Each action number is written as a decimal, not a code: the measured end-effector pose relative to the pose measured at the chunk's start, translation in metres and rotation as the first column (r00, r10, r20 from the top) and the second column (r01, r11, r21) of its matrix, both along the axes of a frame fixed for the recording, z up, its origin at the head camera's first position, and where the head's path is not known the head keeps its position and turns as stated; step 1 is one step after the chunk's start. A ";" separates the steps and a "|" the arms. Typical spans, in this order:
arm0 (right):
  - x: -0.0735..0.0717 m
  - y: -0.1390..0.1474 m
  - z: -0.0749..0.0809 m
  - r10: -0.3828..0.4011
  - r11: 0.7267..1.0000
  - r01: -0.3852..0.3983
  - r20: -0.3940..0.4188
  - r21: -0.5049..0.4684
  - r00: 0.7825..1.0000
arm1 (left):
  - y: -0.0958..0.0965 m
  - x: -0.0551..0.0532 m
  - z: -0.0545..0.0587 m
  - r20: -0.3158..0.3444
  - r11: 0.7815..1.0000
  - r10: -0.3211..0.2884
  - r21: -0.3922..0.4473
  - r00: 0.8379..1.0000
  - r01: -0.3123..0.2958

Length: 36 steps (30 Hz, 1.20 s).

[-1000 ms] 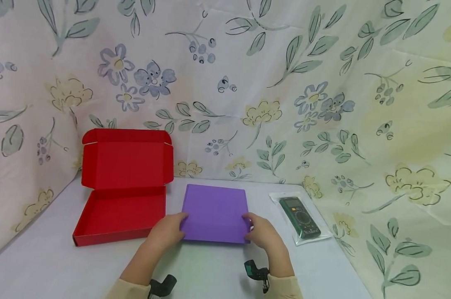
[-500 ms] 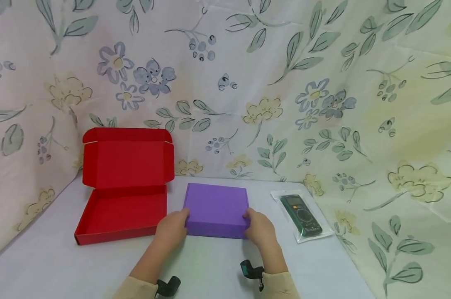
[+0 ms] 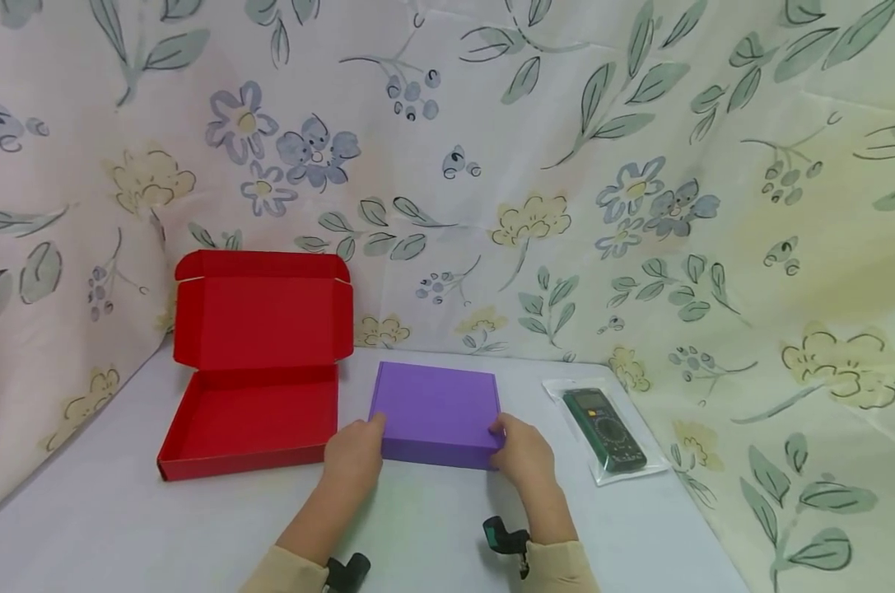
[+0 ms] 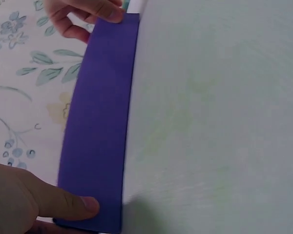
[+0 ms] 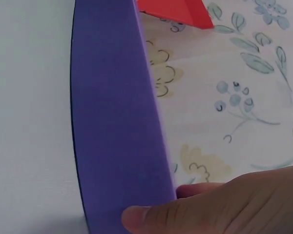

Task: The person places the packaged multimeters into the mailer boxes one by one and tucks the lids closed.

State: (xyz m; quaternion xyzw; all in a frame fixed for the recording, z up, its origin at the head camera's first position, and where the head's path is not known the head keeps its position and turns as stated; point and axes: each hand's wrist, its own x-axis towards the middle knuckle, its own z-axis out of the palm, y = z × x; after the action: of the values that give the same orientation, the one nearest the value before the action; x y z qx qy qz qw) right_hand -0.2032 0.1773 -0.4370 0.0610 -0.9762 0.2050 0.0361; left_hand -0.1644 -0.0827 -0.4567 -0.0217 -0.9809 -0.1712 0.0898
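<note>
A closed purple box [image 3: 438,403] lies flat on the white table, between my two hands. My left hand [image 3: 354,453] grips its near left corner, the thumb pressed on the front face in the left wrist view. At the near right corner my right hand [image 3: 524,450] holds the box the same way; the right wrist view shows that thumb [image 5: 136,218] on the purple front wall. To the left, a red box [image 3: 254,457] stands with its lid raised and its inside bare. Right of the purple box lies a green and black multimeter [image 3: 604,430] in a clear plastic bag.
Floral cloth [image 3: 432,165] hangs behind the table and along both sides. The white table [image 3: 417,535] shows in front of the boxes. The red box's near right corner is close beside my left hand.
The purple box, its front edge raised a second ago, has come down flat so its front face shows. Both hands have shifted with it; the whole view has drifted slightly.
</note>
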 end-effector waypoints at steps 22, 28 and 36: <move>0.003 0.039 0.015 0.041 0.993 -0.016 0.213 -0.121 0.976 | 0.000 -0.002 0.013 0.083 0.989 -0.032 0.150 0.996 0.019; 0.000 0.057 0.017 -0.019 0.994 0.039 0.197 -0.101 0.980 | -0.001 -0.004 0.014 0.089 0.987 -0.039 0.156 0.995 0.024; -0.001 0.081 0.023 -0.091 0.990 0.106 0.148 -0.095 0.985 | 0.008 -0.015 0.019 0.102 0.987 -0.077 0.145 0.992 0.062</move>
State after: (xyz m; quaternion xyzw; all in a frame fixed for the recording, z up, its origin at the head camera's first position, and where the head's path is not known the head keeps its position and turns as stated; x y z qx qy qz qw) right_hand -0.2041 0.2582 -0.4137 -0.0040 -0.9663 0.2564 -0.0208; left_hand -0.1798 -0.0744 -0.4378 -0.0404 -0.9683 -0.2444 0.0323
